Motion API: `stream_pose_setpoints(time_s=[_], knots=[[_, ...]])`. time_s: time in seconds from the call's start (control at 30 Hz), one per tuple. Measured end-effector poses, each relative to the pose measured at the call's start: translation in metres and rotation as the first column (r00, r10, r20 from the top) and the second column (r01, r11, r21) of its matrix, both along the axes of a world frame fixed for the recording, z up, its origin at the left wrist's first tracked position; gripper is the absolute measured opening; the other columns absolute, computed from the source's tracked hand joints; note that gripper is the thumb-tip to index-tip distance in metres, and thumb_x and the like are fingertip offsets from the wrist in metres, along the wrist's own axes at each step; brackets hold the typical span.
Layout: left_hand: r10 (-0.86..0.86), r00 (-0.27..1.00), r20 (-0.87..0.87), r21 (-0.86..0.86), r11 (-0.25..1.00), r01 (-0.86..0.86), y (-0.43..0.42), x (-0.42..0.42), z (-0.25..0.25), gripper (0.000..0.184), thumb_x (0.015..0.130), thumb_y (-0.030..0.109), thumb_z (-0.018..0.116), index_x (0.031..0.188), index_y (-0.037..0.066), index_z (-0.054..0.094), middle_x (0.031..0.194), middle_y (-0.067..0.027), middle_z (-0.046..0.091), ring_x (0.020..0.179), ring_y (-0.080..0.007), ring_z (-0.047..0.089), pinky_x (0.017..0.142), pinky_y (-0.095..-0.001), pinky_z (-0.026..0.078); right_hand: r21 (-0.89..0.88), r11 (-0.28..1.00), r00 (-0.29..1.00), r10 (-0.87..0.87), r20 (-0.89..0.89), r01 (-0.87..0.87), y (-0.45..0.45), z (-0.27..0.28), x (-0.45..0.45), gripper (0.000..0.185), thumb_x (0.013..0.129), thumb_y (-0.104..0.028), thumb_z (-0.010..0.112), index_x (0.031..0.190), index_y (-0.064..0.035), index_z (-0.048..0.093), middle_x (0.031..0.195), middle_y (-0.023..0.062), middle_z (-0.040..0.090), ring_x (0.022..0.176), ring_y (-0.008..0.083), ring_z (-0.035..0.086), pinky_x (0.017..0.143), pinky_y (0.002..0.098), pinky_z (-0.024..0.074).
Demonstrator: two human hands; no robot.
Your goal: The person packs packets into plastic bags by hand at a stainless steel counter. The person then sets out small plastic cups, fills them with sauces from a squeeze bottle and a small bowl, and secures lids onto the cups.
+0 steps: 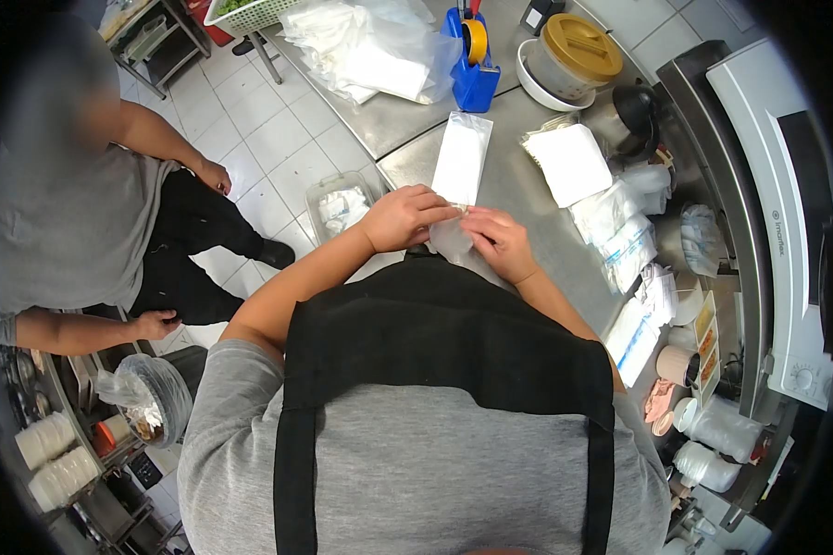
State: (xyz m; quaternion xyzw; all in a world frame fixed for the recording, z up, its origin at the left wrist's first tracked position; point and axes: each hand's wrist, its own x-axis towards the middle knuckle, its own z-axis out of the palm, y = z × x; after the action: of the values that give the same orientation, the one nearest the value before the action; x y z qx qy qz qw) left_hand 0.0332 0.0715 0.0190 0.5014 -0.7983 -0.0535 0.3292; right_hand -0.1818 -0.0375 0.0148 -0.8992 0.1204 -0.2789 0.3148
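Shirt [453, 472], 2 hands [404, 219] [502, 245] on plastic [450, 240]

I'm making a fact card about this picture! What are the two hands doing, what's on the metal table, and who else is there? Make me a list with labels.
Left hand grip: fingertips at clear plastic; how tightly, I can't tell
Right hand grip: fingertips at the same plastic, other side
Just ahead: flat white packet on the steel table
Farther along: blue tape dispenser beside piled plastic bags
Far right corner: yellow-lidded tub
Other person: one co-worker at left, gray shirt, black trousers
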Motion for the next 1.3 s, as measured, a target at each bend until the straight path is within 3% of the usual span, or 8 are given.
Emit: stream_pose_setpoints(time_s=[0.1, 0.2, 0.4, 0.53, 0.73, 0.8, 1.03, 1.3], knots=[[0.017, 1.0, -0.019, 0.003, 1.0, -0.017, 0.001, 0.002, -0.001, 0.053, 0.062, 0.005, 0.07, 0.114, 0.014, 0.062, 0.104, -0.0034, 0.061, 0.095, -0.024, 0.056, 0.084, -0.0359, 0.048, 0.138, 0.986, 0.995, -0.097, -0.003, 0.097, 0.005, 0.001, 0.003, 0.014, 0.077, -0.005, 0.068, 0.09, -0.0068, 0.069, 0.098, 0.0073, 0.068, 0.103, 0.0245, 0.063, 0.092, 0.0366, 0.0467], [0.001, 1.0, 0.001, -0.002, 1.0, -0.001, 0.002, 0.005, -0.007, 0.052, 0.061, 0.004, 0.07, 0.112, 0.012, 0.063, 0.109, -0.0053, 0.061, 0.097, -0.0258, 0.057, 0.085, -0.0368, 0.048, -0.126, 0.991, 0.998, 0.051, -0.027, -0.054, 0.005, -0.001, 0.0, 0.022, 0.075, -0.01, 0.071, 0.096, -0.0078, 0.069, 0.105, 0.0068, 0.067, 0.107, 0.0248, 0.061, 0.094, 0.0399, 0.0445], [0.059, 0.99, -0.127, -0.03, 0.998, -0.063, 0.0, 0.004, -0.021, 0.034, 0.066, 0.007, 0.07, 0.1, 0.011, 0.067, 0.1, -0.005, 0.065, 0.09, -0.0256, 0.058, 0.084, -0.0367, 0.048, -0.103, 0.987, 0.983, 0.107, -0.149, -0.123, 0.011, 0.022, -0.007, 0.047, 0.068, -0.021, 0.077, 0.112, -0.0098, 0.062, 0.118, 0.0065, 0.062, 0.116, 0.0239, 0.054, 0.101, 0.0437, 0.038], [0.251, 0.907, -0.337, 0.122, 0.967, -0.222, -0.006, 0.001, -0.02, 0.015, 0.074, 0.013, 0.07, 0.09, 0.011, 0.07, 0.078, -0.0041, 0.066, 0.082, -0.0245, 0.058, 0.077, -0.0372, 0.046, -0.076, 0.995, 0.992, -0.077, -0.095, 0.07, 0.011, 0.016, 0.0, 0.045, 0.07, -0.021, 0.076, 0.111, -0.0094, 0.062, 0.109, 0.0066, 0.064, 0.101, 0.0244, 0.058, 0.092, 0.0412, 0.0389], [0.525, 0.823, -0.215, 0.316, 0.835, -0.45, -0.022, -0.006, -0.015, 0.021, 0.084, 0.028, 0.065, 0.076, 0.009, 0.065, 0.069, -0.0079, 0.063, 0.071, -0.0258, 0.06, 0.069, -0.0409, 0.041, 0.067, 0.916, 0.91, -0.38, -0.163, 0.395, -0.007, -0.011, 0.022, 0.019, 0.079, -0.028, 0.07, 0.088, -0.0116, 0.066, 0.074, 0.0026, 0.064, 0.077, 0.0225, 0.056, 0.075, 0.0364, 0.036], [0.601, 0.776, -0.19, 0.386, 0.773, -0.504, -0.03, -0.009, -0.013, 0.022, 0.084, 0.029, 0.064, 0.077, 0.008, 0.062, 0.07, -0.0091, 0.064, 0.069, -0.0275, 0.061, 0.072, -0.0424, 0.04, 0.144, 0.872, 0.874, -0.433, -0.221, 0.468, -0.009, -0.013, 0.03, 0.019, 0.082, -0.031, 0.067, 0.08, -0.0128, 0.065, 0.066, 0.0013, 0.063, 0.073, 0.0215, 0.056, 0.073, 0.0365, 0.0355], [0.748, 0.663, -0.043, 0.335, 0.636, -0.696, -0.044, -0.026, -0.013, 0.027, 0.087, 0.023, 0.059, 0.11, 0.011, 0.051, 0.072, -0.0128, 0.064, 0.072, -0.0324, 0.062, 0.074, -0.0443, 0.039, -0.128, 0.808, 0.735, -0.579, -0.353, 0.575, -0.012, -0.009, 0.051, 0.025, 0.086, -0.038, 0.061, 0.079, -0.0142, 0.062, 0.067, 0.0014, 0.064, 0.076, 0.0224, 0.06, 0.073, 0.0402, 0.0353], [0.735, 0.673, -0.084, 0.345, 0.655, -0.672, -0.042, -0.025, -0.013, 0.034, 0.086, 0.014, 0.056, 0.116, 0.004, 0.043, 0.081, -0.0196, 0.065, 0.081, -0.0375, 0.063, 0.078, -0.0483, 0.041, -0.225, 0.783, 0.728, -0.623, -0.288, 0.581, -0.018, 0.001, 0.064, 0.029, 0.081, -0.042, 0.066, 0.087, -0.0129, 0.065, 0.078, 0.0048, 0.066, 0.076, 0.0252, 0.061, 0.077, 0.0423, 0.0361]])
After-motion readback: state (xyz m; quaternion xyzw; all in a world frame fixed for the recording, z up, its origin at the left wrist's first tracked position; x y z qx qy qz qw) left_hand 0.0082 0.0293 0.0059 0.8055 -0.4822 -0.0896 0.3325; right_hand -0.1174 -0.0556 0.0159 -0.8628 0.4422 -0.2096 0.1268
